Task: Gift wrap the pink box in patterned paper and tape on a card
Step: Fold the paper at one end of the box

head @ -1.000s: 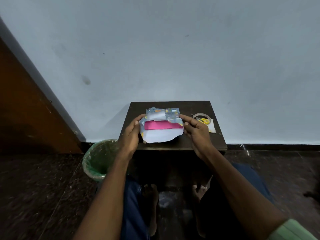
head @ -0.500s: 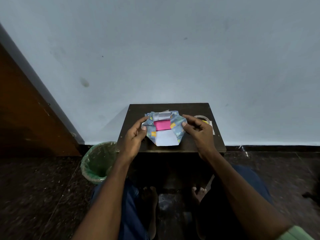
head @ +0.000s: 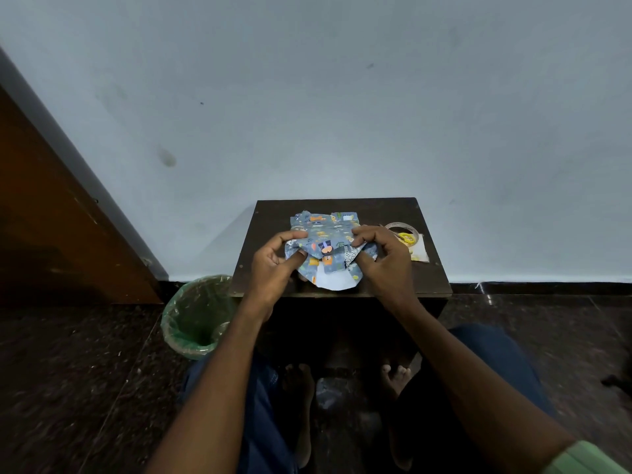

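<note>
Blue patterned wrapping paper [head: 325,241] covers the pink box on the small dark table [head: 424,278]; no pink shows. A white flap of the paper's underside [head: 333,280] sticks out toward me at the near edge. My left hand [head: 273,265] pinches the paper at the parcel's left end, thumb and fingers curled on the fold. My right hand [head: 383,258] pinches the folded paper at the right end. A tape roll [head: 402,230] and yellow-handled scissors [head: 407,238] lie on a white card [head: 420,253] right of the parcel.
The table stands against a pale wall. A green-lined waste bin [head: 196,316] sits on the dark floor at the table's left. A brown wooden door [head: 51,217] is at far left. My knees and bare feet are below the table.
The two side flaps have been folded in over the end of the box, hiding the pink face that showed before. Both hands have closed inward on the paper.
</note>
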`<state>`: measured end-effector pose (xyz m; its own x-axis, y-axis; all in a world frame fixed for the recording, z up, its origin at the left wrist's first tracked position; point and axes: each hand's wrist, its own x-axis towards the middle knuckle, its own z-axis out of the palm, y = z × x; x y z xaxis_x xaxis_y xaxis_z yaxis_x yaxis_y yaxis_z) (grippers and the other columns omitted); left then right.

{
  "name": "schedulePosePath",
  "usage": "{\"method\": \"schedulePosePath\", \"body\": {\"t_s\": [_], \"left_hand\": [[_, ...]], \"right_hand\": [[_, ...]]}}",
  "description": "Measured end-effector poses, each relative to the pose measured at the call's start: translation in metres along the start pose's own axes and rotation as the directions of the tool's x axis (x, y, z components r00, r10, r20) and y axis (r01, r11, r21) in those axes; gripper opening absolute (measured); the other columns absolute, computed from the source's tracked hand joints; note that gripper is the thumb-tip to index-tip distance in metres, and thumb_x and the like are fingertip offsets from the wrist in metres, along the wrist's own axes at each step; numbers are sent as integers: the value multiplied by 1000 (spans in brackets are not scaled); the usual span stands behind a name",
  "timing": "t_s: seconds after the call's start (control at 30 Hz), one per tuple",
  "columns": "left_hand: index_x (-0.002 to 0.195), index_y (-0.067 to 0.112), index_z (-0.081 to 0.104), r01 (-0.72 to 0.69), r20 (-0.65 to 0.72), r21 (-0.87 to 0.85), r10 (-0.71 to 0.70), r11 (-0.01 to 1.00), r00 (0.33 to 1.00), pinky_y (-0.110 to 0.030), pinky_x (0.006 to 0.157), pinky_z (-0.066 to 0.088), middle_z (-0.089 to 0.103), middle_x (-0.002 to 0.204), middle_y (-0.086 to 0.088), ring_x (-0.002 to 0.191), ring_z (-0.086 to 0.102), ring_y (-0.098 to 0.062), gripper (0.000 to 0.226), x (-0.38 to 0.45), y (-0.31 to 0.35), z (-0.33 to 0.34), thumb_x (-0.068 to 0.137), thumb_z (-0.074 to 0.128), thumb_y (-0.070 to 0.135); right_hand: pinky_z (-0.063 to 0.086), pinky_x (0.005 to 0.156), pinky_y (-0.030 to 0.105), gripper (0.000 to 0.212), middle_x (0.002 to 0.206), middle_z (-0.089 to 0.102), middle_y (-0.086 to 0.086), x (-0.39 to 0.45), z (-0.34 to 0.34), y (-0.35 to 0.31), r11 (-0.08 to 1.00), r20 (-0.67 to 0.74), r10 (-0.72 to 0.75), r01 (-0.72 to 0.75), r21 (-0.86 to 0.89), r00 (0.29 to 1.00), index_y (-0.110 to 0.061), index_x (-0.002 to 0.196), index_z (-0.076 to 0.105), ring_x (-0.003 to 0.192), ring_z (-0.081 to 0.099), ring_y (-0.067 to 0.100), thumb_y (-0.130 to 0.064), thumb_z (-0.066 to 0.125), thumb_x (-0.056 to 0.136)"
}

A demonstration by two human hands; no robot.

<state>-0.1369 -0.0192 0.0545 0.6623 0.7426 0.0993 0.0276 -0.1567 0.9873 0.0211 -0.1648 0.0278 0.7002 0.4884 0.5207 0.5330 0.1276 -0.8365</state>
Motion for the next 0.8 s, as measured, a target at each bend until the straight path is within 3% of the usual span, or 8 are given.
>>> {"method": "schedulePosePath", "body": {"t_s": [0.17,0.3,0.43,0.63,0.8], "left_hand": [[127,24,74,90,49,-60,-87,994,995,-25,55,40,76,76,-3,51,63,-8,32,2,0,-3,98,72,10],[124,28,76,170,83,-154,-158,973,984,-22,51,35,79,114,-6,52,65,-10,33,6,-1,-3,97,73,10],[127,25,75,208,114,-207,-187,956,976,-17,45,33,80,106,-6,51,64,-11,34,7,0,-4,97,71,8],[123,24,76,174,80,-132,-165,976,983,-19,47,35,81,96,-7,48,63,-11,31,5,2,-3,97,70,7],[120,25,77,146,69,-69,-141,987,988,-20,47,36,80,106,-10,47,65,-11,31,4,4,-5,98,70,5]], "right_hand": [[52,97,24,25,108,77,5,5,-4,1,998,-4,10,-10,56,1000,-6,89,74,116,69,15,17,72,79],[53,98,24,27,106,78,3,7,-4,-1,998,-14,-10,11,60,1000,-9,94,78,114,70,11,14,75,80],[52,100,25,28,109,78,3,8,-5,1,998,6,-26,25,59,1000,-8,97,80,116,69,13,14,72,82],[52,102,26,37,109,78,4,9,-5,1,997,11,-36,35,62,999,-17,96,80,118,69,14,15,73,80],[52,102,26,36,109,78,5,8,-5,0,997,24,-29,27,66,999,-16,96,80,119,68,13,15,75,78]]}}
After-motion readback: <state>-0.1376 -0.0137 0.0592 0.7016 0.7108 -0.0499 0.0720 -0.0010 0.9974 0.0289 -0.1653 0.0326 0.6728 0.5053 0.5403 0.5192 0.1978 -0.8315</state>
